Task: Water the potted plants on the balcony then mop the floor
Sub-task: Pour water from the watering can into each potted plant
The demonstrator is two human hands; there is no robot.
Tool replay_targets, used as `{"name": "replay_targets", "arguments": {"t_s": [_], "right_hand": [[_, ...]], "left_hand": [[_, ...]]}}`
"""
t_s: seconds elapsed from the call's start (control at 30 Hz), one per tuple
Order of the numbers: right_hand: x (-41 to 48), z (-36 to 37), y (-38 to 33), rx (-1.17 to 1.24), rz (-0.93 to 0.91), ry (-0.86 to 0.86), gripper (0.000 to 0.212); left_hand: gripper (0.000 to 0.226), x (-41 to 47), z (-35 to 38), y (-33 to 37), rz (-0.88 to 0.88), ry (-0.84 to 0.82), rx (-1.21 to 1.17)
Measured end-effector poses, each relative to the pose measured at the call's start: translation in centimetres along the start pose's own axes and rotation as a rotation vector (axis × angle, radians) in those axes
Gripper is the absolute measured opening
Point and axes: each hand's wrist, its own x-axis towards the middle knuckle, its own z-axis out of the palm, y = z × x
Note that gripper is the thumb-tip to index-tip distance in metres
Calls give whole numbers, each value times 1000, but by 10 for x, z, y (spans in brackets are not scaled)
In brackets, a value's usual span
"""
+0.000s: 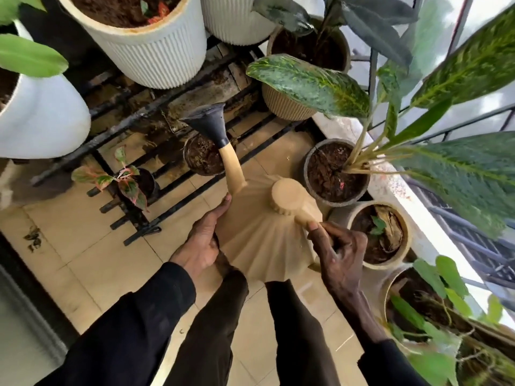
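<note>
Pots point(335, 169) crowding can point(259, 246), prob. touching

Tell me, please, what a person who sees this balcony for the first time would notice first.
First, the beige watering can at the centre, held by the left hand on its body and the right hand on its handle. Its black rose points toward a small dark pot under the rack. Large speckled green leaves fill the right.

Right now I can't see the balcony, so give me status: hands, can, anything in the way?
Left hand steadies watering can body, right hand grips its handle. Black rose points toward rack. No water visible. Path clear.
</note>
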Motion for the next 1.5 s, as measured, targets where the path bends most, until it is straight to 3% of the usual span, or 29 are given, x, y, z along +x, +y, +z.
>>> {"name": "replay_targets", "arguments": {"t_s": [0.13, 0.27, 0.7, 1.07, 1.5], "right_hand": [[-7, -3, 3, 66, 34, -14, 52], [-17, 2, -1, 104, 91, -15, 48], [-72, 16, 29, 265, 149, 216, 52], [-172, -80, 82, 238, 190, 417, 46], [-360, -223, 142, 205, 391, 821, 48]], "left_hand": [[81, -3, -2, -2, -2, 15, 9], [54, 1, -8, -2, 32, -34, -9], [17, -9, -12, -26, 140, -113, 135], [26, -38, 45, -134, 84, -219, 361], [50, -126, 150, -319, -84, -453, 842]]}}
